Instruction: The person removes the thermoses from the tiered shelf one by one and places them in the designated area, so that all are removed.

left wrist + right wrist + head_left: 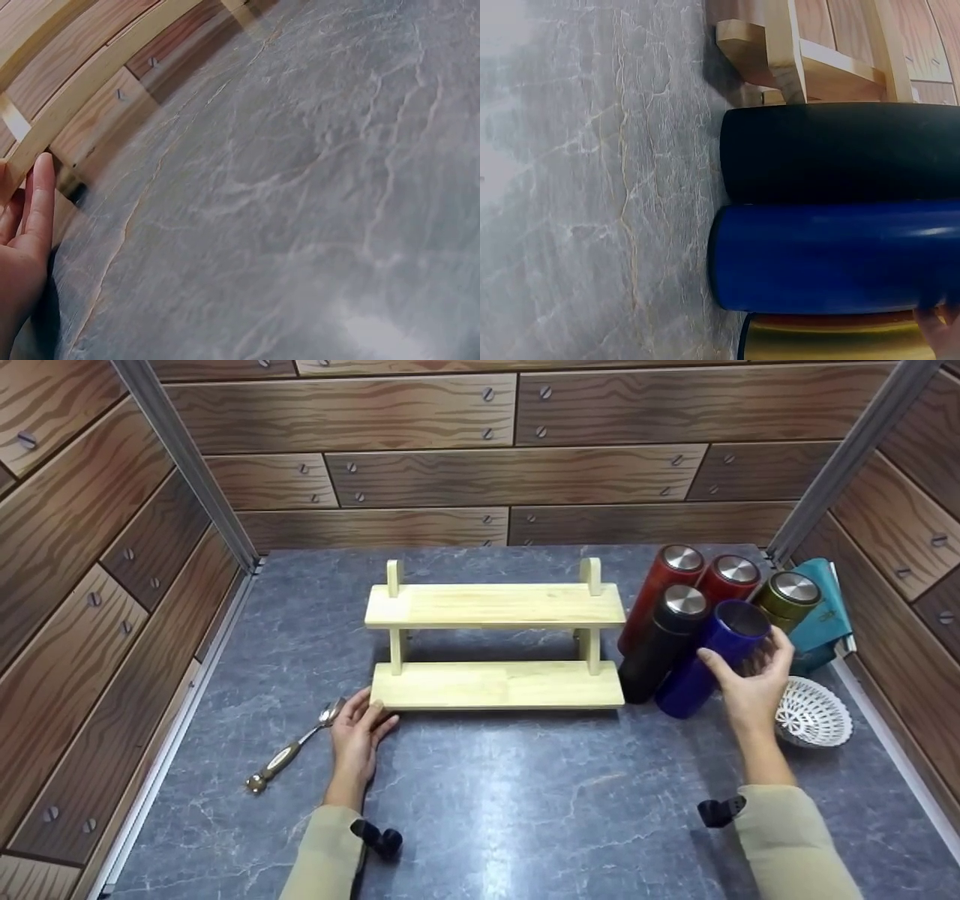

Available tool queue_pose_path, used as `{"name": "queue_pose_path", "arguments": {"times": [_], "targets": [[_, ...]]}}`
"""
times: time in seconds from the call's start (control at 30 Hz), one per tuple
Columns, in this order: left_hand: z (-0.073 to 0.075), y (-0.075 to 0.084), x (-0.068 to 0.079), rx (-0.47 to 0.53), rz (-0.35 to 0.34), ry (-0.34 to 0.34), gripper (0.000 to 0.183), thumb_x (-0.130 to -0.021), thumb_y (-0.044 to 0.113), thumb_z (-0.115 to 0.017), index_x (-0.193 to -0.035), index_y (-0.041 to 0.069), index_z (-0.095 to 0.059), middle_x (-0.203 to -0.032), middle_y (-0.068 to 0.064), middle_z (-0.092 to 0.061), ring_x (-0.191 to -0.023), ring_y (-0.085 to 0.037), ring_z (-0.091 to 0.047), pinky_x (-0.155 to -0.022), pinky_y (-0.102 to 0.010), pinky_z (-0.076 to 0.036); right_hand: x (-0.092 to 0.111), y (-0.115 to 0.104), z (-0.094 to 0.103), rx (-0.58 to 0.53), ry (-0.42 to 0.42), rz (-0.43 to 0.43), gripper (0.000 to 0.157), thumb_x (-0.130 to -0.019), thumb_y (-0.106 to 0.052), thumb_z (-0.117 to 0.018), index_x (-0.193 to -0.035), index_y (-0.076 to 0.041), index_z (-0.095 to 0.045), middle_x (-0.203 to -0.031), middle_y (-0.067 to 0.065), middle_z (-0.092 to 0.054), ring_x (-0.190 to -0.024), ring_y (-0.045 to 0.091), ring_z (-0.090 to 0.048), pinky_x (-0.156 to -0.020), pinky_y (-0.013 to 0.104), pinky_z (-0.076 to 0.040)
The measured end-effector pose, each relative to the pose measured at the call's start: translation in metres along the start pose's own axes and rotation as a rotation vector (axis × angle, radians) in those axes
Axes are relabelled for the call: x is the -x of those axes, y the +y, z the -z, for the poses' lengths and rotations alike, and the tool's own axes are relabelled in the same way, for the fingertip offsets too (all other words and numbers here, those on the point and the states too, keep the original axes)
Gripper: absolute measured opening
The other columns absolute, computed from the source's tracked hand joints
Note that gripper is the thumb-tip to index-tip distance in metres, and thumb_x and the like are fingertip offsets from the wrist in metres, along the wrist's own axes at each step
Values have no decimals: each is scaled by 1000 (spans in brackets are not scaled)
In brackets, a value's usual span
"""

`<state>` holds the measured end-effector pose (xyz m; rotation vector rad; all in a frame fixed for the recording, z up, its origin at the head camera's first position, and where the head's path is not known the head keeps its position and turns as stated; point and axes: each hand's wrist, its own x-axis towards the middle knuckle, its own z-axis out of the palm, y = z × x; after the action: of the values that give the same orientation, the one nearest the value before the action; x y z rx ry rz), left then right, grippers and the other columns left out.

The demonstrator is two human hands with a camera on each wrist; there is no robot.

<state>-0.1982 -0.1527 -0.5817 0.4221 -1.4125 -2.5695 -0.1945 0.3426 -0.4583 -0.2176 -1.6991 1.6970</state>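
A pale wooden two-tier shelf [495, 686] stands on the grey marbled table. My left hand [356, 735] holds the front left corner of its lower board, thumb at the edge and fingers beneath; the left wrist view shows those fingers [42, 195] against the wood. To the shelf's right, my right hand [757, 690] grips a blue thermos flask [686, 682] near its dark top, thumb on one side and fingers round the other. The flask stands beside a black thermos [649, 660]; in the right wrist view the blue body [817, 259] lies between the black and gold ones.
Two red thermoses [645, 600] and an olive-gold one [784, 611] stand behind the blue flask. A teal book-like item [821, 611] leans at the right wall, with a white openwork basket [814, 716] in front. A metal spoon [281, 757] lies left of my left hand.
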Motion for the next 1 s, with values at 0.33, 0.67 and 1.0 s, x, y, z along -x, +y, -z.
{"name": "queue_pose_path", "arguments": {"times": [0.33, 0.67, 1.0], "targets": [[-1, 2, 5, 10, 19, -11, 45, -89, -2, -58, -132, -2, -44, -116, -15, -52, -85, -22, -64, -75, -40, -58, 0, 20, 17, 2, -10, 2, 71, -67, 10, -77, -128, -8, -46, -114, 7, -52, -106, 21, -50, -92, 25, -45], [3, 15, 5, -255, -53, -48, 38, -89, 1, -60, -125, -5, -51, -114, -21, -56, -88, -27, -64, -66, -39, -60, 23, 27, 26, -111, 4, 49, 54, -73, 15, -69, -122, 2, -50, -113, 10, -58, -103, 21, -54, -84, 22, -50], [-6, 59, 8, -829, -254, -41, 38, -86, 16, -66, -117, -4, -59, -116, -21, -59, -90, -27, -61, -71, -31, -55, 53, -18, 10, 37, 2, 365, 50, -78, 16, -60, -124, 8, -44, -117, 27, -54, -107, 28, -55, -85, 25, -50]]}}
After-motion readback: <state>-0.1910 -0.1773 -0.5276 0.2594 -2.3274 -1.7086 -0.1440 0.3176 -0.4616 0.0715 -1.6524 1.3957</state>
